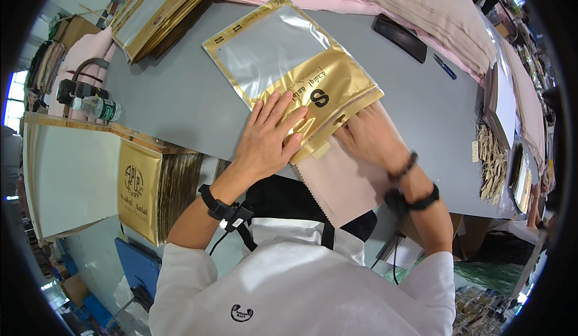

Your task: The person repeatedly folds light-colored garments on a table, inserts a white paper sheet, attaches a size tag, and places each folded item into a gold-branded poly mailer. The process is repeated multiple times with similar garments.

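Note:
A gold zip pouch (337, 74) with a clear window lies slanted on the grey table in front of me. My left hand (271, 131) rests flat on its lower left part, fingers spread. A folded pale pink cloth (343, 182) with a zigzag-cut edge extends from the pouch's near edge toward my body. My right hand (376, 140) is closed on the cloth at that near edge. Its fingertips are partly hidden by the pouch, and how far the cloth reaches inside cannot be seen.
More gold pouches (153, 20) are stacked at the far left. Pink fabric (415, 5) covers the back edge. A black phone (400, 38), a blue pen (444, 66) and tags with strings (492, 161) lie rightward. At left are a water bottle (97, 108) and a box of pouches (141, 185).

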The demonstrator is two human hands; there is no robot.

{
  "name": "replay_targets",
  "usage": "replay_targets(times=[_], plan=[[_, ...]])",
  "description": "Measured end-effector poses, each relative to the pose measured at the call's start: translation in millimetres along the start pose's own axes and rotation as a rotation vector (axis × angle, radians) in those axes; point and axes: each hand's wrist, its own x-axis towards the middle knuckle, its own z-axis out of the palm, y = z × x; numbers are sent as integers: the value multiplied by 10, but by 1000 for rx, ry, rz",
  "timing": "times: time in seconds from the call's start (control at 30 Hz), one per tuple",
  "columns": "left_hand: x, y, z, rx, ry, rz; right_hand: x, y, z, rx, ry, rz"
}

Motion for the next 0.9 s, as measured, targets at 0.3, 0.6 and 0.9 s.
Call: replay_targets(times=[0.3,0.6,0.9], plan=[[-184,-29,12,-305,428,4,-1323,-649,-340,-148,-323,-33],[-569,375,154,-89,239,24,-975,-751,-240,68,-32,-6],[-310,364,180,-104,170,80,-929,-813,-119,-23,75,156]])
